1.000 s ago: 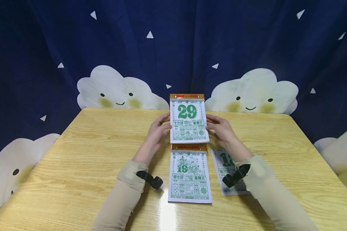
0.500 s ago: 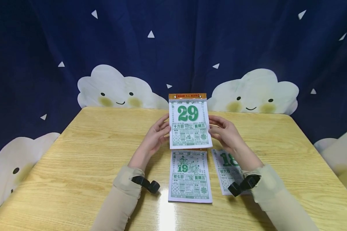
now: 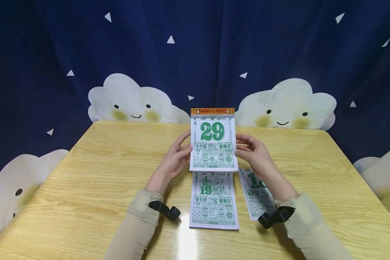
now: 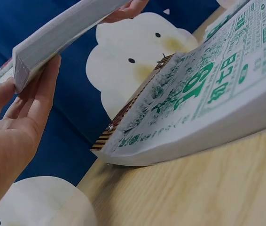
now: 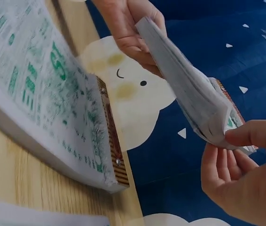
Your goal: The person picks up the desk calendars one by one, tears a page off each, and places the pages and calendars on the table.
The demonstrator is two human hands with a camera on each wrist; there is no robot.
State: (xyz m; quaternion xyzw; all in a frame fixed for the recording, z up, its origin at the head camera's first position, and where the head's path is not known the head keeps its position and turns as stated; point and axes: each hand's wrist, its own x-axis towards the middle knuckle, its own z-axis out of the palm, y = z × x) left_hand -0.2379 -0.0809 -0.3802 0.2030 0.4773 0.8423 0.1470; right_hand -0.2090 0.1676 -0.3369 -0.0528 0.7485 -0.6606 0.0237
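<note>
A thick tear-off calendar pad (image 3: 213,144) showing a green 29, with a red and gold striped header, is held up between both hands. My left hand (image 3: 176,155) grips its left edge, thumb in front and fingers behind. My right hand (image 3: 254,153) pinches the opposite edge the same way, as the right wrist view shows. Below it lies a second calendar pad (image 3: 213,202) with a green 19, flat on the table; the raised pad covers its header in the head view. In the left wrist view the raised pad (image 4: 58,40) is well above the lying one (image 4: 189,99).
A stack or sheet of calendar pages (image 3: 256,195) with a green 18 lies right of the 19 pad, partly under my right forearm. The wooden table (image 3: 100,173) ends at a dark blue curtain (image 3: 195,47) with white clouds.
The 29 pad has come nearer and looks larger, its lower edge now covering the header of the 19 pad. Both hands have moved with it.
</note>
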